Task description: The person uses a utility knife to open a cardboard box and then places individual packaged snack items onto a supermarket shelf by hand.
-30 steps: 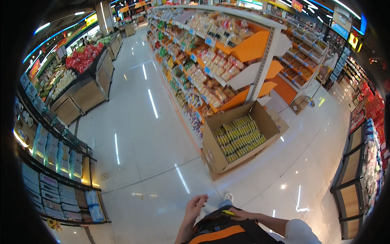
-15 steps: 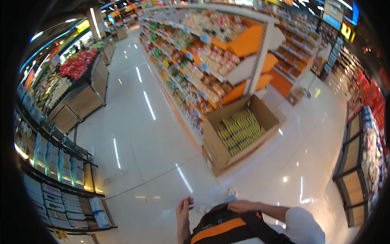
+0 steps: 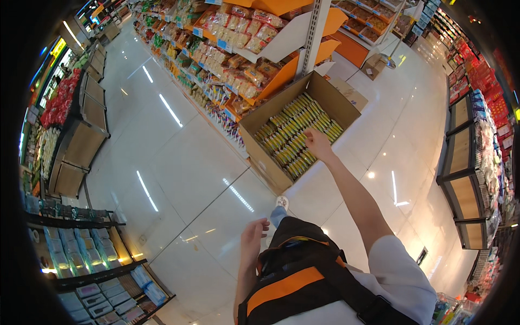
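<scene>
A deep brown cardboard box [image 3: 336, 105] stands on the floor at the end of the shelf. Rows of small yellow-green packets [image 3: 295, 142] fill its inside. My right arm is stretched forward, and my right hand [image 3: 318, 143] is over the box's near right edge, fingers partly bent toward the packets. Nothing shows in that hand; whether the fingertips touch a packet I cannot tell. My left hand [image 3: 253, 234] is raised beside the black and orange bag [image 3: 290, 281] on my front, its fingers loosely bent and apart, holding nothing visible.
A long shelf of bagged foods [image 3: 238, 73] runs back from the box. Produce stands [image 3: 81, 130] line the far left. A dark rack with packs [image 3: 103, 281] is near left, and a wood-panelled display [image 3: 460, 187] curves along the right. Shiny tiled floor [image 3: 184, 168] lies between.
My right hand has left the bag and reached forward over the box. The box and shelves appear closer. My left hand has risen in the picture, still beside the bag.
</scene>
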Available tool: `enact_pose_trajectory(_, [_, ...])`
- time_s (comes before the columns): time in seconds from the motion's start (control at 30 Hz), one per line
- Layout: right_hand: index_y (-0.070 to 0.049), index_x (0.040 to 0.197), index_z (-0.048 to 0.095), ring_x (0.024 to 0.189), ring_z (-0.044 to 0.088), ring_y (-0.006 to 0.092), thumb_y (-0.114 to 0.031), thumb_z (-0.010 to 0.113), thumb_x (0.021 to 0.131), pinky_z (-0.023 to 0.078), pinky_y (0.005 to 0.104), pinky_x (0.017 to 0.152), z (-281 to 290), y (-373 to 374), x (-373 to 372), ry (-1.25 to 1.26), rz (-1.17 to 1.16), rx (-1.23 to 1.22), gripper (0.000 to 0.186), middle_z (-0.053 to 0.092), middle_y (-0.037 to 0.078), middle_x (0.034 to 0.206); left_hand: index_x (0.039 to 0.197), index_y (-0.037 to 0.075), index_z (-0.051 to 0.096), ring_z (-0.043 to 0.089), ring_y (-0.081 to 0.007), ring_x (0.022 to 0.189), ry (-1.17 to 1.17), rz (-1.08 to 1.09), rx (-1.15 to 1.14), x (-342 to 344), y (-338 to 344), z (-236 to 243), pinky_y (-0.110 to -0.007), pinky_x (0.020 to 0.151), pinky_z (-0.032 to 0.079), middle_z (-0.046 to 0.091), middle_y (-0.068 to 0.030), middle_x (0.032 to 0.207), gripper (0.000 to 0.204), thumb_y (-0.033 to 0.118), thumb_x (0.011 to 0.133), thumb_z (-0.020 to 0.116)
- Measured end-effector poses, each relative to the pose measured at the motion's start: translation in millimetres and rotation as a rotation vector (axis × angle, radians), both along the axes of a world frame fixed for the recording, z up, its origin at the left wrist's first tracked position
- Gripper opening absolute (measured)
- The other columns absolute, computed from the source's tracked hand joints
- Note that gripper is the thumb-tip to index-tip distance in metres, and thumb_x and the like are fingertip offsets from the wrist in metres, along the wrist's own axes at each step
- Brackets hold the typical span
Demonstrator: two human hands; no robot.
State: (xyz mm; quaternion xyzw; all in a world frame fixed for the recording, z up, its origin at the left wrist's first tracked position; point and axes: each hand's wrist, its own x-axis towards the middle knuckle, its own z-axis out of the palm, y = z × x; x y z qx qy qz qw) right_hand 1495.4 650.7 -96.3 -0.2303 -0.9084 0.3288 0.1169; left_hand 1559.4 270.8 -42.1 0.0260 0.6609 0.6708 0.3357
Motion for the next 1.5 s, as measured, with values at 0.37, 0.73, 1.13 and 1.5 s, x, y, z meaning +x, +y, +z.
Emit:
enact_pose_trajectory(0.37, [-0.011, 0.146, 0.016, 0.133, 0.026, 0.0354, -0.055, 0.080, 0.066, 0.043, 0.0442, 0.100, -134.2, 30.5, -86.9, -0.968, -0.257, 0.279, 0.112, 0.021, 0.016, 0.146, 0.114, -0.001, 0.060, 0.061, -0.0170, 0.095, -0.005, 0.120, -0.153, -95.6, 44.2, 22.3, -0.029, 0.080, 0.050, 0.064, -0.0094, 0.103, 0.028, 0.018, 0.100, 0.046])
enact_pose_trajectory(0.73, [-0.010, 0.143, 0.028, 0.130, 0.033, 0.0345, -0.042, 0.084, 0.067, 0.040, 0.0456, 0.103, -148.2, 39.8, -95.1, -0.957, -0.275, 0.236, 0.100, 0.031, 0.014, 0.141, 0.114, 0.001, 0.061, 0.060, -0.0147, 0.095, -0.113, -0.156, -0.110, -203.8, 102.6, 8.8, -0.028, 0.081, 0.048, 0.064, -0.0073, 0.102, 0.025, 0.017, 0.100, 0.047])
enact_pose_trajectory(1.13, [-0.006, 0.150, 0.012, 0.135, 0.026, 0.0329, -0.030, 0.073, 0.081, 0.032, 0.0420, 0.107, -161.0, 40.6, -112.2, -1.213, -0.190, 0.248, 0.095, 0.019, 0.015, 0.151, 0.117, 0.006, 0.061, 0.059, -0.0197, 0.075, 0.514, -1.185, -0.045, -316.7, 222.4, 18.5, -0.029, 0.066, 0.046, 0.063, -0.0096, 0.098, 0.025, 0.017, 0.098, 0.049])
enact_pose_trajectory(1.5, [-0.003, 0.149, 0.016, 0.134, 0.027, 0.0345, -0.033, 0.077, 0.077, 0.034, 0.0429, 0.107, -155.0, 38.6, -116.1, -1.164, -0.162, 0.236, 0.099, 0.021, 0.017, 0.150, 0.117, 0.004, 0.061, 0.061, -0.0166, 0.085, 0.308, -1.221, -0.098, -331.1, 201.1, -9.8, -0.028, 0.073, 0.049, 0.064, -0.0090, 0.102, 0.026, 0.017, 0.099, 0.049])
